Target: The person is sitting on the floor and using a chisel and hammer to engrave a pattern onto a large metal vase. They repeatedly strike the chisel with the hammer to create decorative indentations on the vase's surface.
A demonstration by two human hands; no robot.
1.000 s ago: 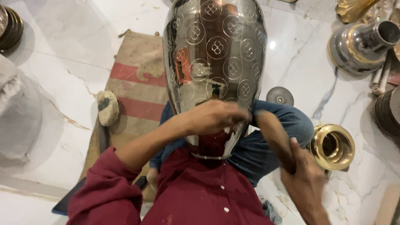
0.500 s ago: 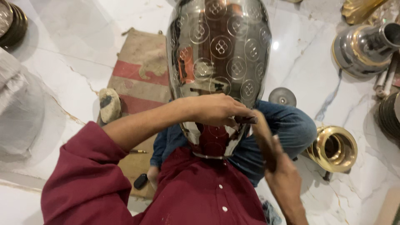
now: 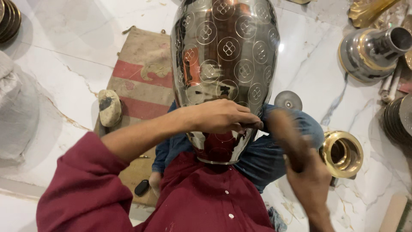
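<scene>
The left hand presses fingers on the shiny vase, and beside the vase the right hand grips a blurry, maybe wooden, mallet.

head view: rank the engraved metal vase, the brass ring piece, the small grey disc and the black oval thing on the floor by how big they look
1. Engraved metal vase, though it is nearest the camera.
2. Brass ring piece.
3. Small grey disc.
4. Black oval thing.
</scene>
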